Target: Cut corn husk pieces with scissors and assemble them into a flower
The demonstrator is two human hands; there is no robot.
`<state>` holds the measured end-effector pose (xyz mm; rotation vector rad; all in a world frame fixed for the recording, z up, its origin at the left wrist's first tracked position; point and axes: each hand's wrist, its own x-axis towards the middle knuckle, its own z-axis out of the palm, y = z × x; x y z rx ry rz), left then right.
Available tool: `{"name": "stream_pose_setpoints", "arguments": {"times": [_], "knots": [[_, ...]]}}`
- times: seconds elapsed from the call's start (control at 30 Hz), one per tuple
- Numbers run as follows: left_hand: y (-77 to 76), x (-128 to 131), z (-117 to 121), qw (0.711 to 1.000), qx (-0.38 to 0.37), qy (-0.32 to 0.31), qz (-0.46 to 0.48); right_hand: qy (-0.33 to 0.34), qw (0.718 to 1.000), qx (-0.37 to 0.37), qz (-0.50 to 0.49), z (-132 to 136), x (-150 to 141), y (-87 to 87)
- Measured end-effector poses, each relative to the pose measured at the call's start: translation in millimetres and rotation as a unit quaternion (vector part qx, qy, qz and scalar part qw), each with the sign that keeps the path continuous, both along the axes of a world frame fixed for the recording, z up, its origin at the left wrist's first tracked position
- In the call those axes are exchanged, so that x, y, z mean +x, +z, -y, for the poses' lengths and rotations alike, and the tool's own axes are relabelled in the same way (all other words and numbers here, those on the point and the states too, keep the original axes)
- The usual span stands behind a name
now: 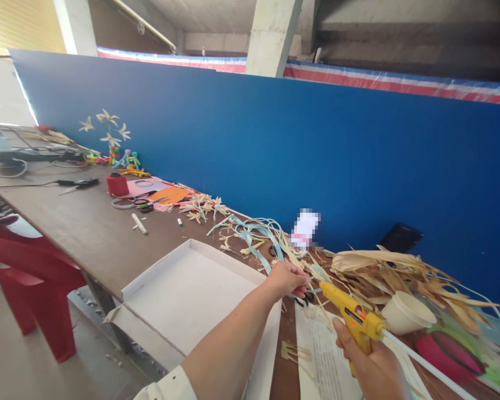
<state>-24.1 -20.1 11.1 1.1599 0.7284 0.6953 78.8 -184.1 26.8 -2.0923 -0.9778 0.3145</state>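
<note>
My right hand point(373, 364) is wrapped around the handle of a yellow hot glue gun point(352, 314), with a white glue stick point(425, 364) coming out of its rear. The gun's nozzle points left, close to the fingertips of my left hand point(289, 279). Those fingers are pinched together; what they hold is too small to make out. Beyond the left hand lie light blue ribbons point(254, 236) and pale strips. Under the gun is a printed sheet point(316, 347) with small pale husk pieces point(295, 351) on and beside it.
A shallow white box point(208, 289) lies open below my left forearm. Dried corn husks point(383, 266), a paper cup point(408, 312) and a pink round container point(448, 353) sit at right. Farther left are scissors point(148, 204), red thread point(117, 184) and husk flowers point(108, 126). A blue partition point(233, 139) stands behind.
</note>
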Motion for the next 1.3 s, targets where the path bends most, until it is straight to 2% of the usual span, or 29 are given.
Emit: {"name": "stream_pose_setpoints", "arguments": {"times": [1.07,1.3], "knots": [[3.7,-2.9,2.8,1.0,0.015,-0.016,-0.013,-0.01,0.999,-0.042,0.013,-0.1,0.2,2.8],[2.5,-1.3,2.2,0.999,0.021,-0.019,-0.018,-0.018,0.999,-0.023,0.016,-0.2,0.1,5.0]]}}
